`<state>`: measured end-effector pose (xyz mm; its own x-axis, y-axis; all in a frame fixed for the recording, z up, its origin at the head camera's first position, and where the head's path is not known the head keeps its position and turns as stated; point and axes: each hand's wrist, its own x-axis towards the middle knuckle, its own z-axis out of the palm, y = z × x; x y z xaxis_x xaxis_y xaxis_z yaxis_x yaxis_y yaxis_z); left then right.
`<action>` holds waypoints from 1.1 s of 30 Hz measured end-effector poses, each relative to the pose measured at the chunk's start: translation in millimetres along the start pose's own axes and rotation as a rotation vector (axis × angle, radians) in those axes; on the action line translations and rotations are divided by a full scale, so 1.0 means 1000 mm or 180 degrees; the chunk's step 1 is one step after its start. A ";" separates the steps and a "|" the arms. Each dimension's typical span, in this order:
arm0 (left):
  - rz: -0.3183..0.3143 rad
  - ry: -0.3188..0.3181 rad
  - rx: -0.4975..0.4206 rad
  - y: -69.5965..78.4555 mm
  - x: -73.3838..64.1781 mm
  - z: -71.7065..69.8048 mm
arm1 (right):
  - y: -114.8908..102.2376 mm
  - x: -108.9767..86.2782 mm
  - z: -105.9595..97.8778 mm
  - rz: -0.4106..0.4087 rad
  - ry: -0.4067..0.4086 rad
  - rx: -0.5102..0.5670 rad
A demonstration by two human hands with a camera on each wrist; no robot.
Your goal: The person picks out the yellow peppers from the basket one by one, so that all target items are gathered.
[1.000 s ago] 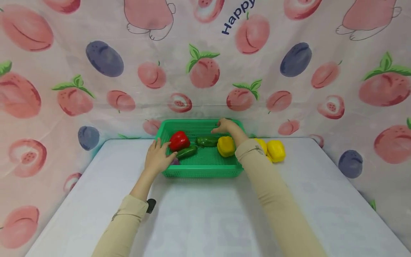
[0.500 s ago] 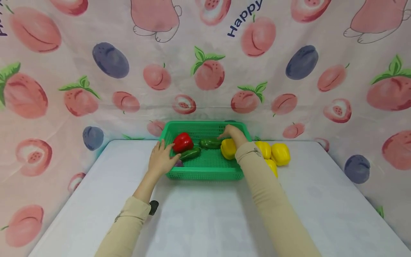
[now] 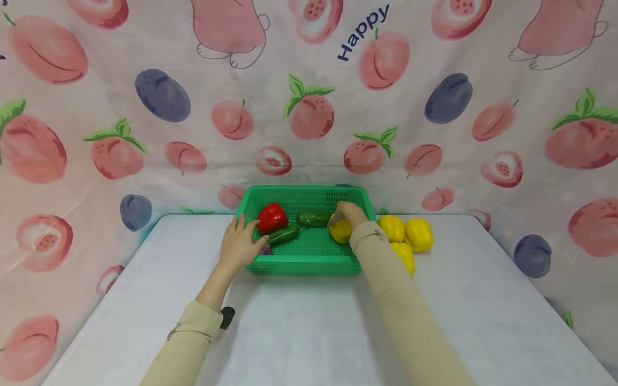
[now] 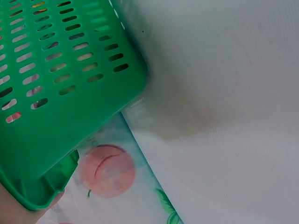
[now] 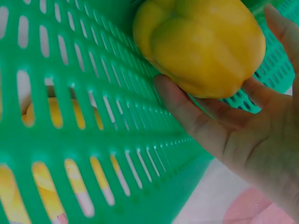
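Observation:
A green plastic basket stands at the back of the white table. At its left rim, my left hand rests with its fingers spread and fairly straight; only a sliver of it shows in the left wrist view. Inside the basket, to the right, sits a yellow bell pepper. My right hand reaches over it from above and holds it, fingers round one side and thumb at the other. Also in the basket are a red bell pepper, two green vegetables that look like cucumbers, and a purple item partly hidden by my left hand.
Several yellow bell peppers lie on the table just right of the basket, partly behind my right sleeve. A fruit-printed cloth hangs close behind the basket. The white table extends in front of it.
My right hand has come down from the basket's back right side onto the yellow bell pepper. My left hand stays at the left rim. The head view has shifted slightly.

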<state>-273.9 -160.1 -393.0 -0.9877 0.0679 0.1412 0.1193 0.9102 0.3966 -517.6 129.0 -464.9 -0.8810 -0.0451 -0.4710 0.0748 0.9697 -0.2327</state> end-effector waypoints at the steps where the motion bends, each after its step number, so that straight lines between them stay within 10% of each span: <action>1: -0.0003 -0.0008 0.0006 0.000 0.000 0.000 | 0.000 0.004 0.003 0.0001 0.0011 -0.0035; 6: -0.0003 -0.0072 0.0018 0.000 -0.001 0.001 | -0.007 -0.020 -0.002 0.0004 -0.0025 -0.0088; 14: 0.0024 -0.0014 -0.0014 0.004 0.002 -0.002 | -0.035 -0.145 -0.031 -0.0070 0.0098 0.0010; 33: -0.0005 -0.0042 0.0051 0.000 0.000 -0.003 | -0.046 -0.180 -0.056 -0.0498 0.0397 -0.0301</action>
<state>-274.0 -161.4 -390.4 -0.9891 0.0718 0.1286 0.1163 0.9167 0.3822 -388.8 105.9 -321.4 -0.9298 -0.1723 -0.3253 -0.1062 0.9717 -0.2111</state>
